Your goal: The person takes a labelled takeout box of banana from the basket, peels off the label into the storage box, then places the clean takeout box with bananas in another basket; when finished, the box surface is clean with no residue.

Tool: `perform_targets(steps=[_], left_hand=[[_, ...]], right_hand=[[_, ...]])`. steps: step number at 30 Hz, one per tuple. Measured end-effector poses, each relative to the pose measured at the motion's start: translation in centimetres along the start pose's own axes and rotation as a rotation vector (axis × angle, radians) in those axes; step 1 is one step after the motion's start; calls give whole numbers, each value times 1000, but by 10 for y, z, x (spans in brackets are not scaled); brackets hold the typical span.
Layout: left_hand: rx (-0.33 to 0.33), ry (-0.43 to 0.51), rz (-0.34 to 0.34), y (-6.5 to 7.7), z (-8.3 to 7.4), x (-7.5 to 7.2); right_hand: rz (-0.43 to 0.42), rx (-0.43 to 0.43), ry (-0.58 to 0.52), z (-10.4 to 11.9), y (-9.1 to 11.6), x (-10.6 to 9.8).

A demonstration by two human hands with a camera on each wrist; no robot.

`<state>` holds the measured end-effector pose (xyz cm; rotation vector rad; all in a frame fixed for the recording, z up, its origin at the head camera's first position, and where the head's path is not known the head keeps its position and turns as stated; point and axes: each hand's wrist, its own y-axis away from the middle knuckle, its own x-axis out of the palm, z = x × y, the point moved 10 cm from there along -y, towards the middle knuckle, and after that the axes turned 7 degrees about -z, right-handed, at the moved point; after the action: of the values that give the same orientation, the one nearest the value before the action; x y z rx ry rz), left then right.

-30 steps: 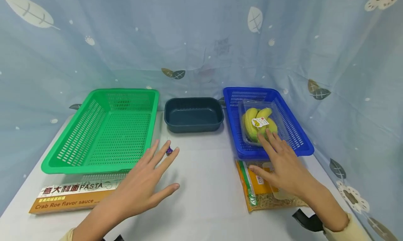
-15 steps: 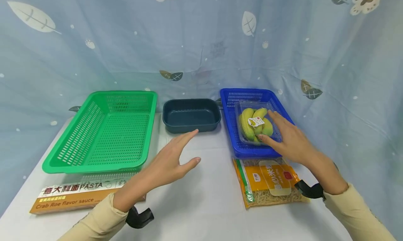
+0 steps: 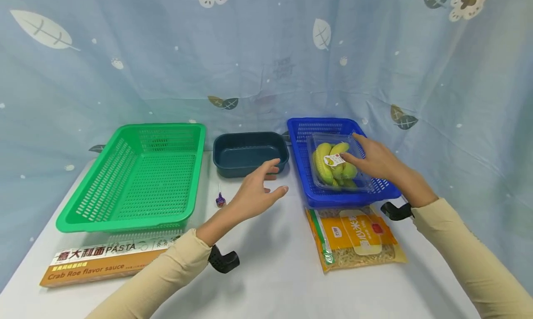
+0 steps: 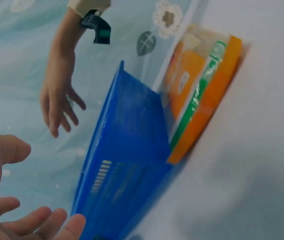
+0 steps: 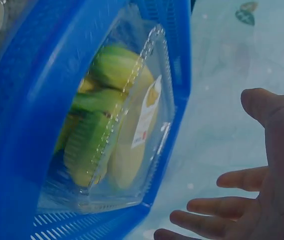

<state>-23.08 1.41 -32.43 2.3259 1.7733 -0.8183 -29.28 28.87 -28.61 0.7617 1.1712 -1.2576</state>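
Note:
My right hand (image 3: 376,159) hovers over the right side of the blue basket (image 3: 333,202), its fingers spread and holding nothing. Beneath it in the basket lies a clear plastic box of bananas (image 3: 324,164) with a white label. In the right wrist view the fingers (image 5: 216,207) are apart from that box. My left hand (image 3: 254,196) is held above the table, in front of the dark teal tray (image 3: 250,171), thumb and fingers parted with nothing between them. A lollipop (image 3: 220,200) in a purple wrapper lies on the table to its left.
A green basket (image 3: 162,184) stands at the left, with a pasta box (image 3: 91,265) in front of it. An orange bag of dry food (image 3: 354,238) lies before the blue basket. Patterned blue cloth (image 3: 258,46) hangs behind the table.
My left hand has moved right, away from the green basket and the lollipop. My right hand has shifted farther back over the banana box. The baskets and packages stay put; the view shifts slightly.

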Motion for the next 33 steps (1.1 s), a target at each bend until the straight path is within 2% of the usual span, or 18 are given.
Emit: perform_targets(steps=[7,16,19,25,33], left_hand=[[-86,69,-1,-24,11,25],[-168,96,-27,-56,21,52],[-215,118,-52,-61,25,58],[-260,144,-87,-68,32,69],[-286,198,-124,-76,36,71]], right_hand=[[47,43,8,-17,-22,9],[112,132,-61,-47,-47,23],[126,164,-71,-55,-50,28],[156,254,-127,-73,-52,41],[211,370,-244,-92,-69,58]])
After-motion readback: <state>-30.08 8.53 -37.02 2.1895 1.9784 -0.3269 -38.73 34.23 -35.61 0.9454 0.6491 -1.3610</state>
